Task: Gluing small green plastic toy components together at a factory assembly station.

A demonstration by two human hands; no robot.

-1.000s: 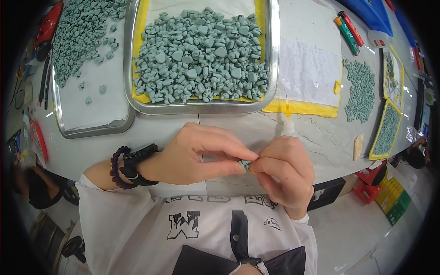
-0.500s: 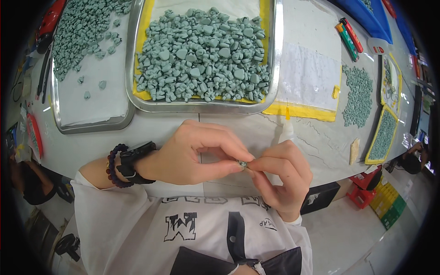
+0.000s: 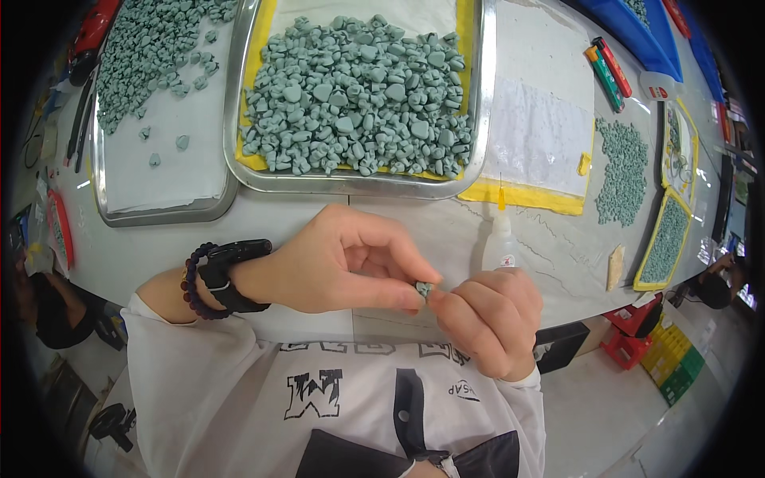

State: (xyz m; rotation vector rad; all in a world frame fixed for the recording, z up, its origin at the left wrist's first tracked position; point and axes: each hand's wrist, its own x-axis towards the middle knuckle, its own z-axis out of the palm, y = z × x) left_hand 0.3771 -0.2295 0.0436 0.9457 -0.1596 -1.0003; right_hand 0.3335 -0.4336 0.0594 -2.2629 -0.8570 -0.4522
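Observation:
Between the thumb and forefinger of my left hand (image 3: 339, 259) is a small grey-green moulded piece (image 3: 423, 287) with dark marks. My right hand (image 3: 492, 319) is closed, its fingers curled and its fingertips meeting the right side of that piece. Whatever lies between those fingertips is hidden. Both hands are just in front of a metal tray (image 3: 358, 186), lined in white and yellow and heaped with similar grey-green pieces (image 3: 358, 99). Beyond my right hand a white squeeze bottle (image 3: 500, 241) stands upright, with a yellow needle tip.
At the left is another tray (image 3: 163, 179) with loose pieces. On the right lie a yellow-edged sheet (image 3: 530, 151), green (image 3: 604, 78) and red (image 3: 612, 66) sticks, a spread of tiny pieces (image 3: 623, 171) and a yellow-rimmed tray (image 3: 663, 243). A blue bin (image 3: 637, 36) stands behind.
My right hand has curled its fingers and dropped a little. The piece shows more plainly at my left fingertips, and more of the bottle is uncovered.

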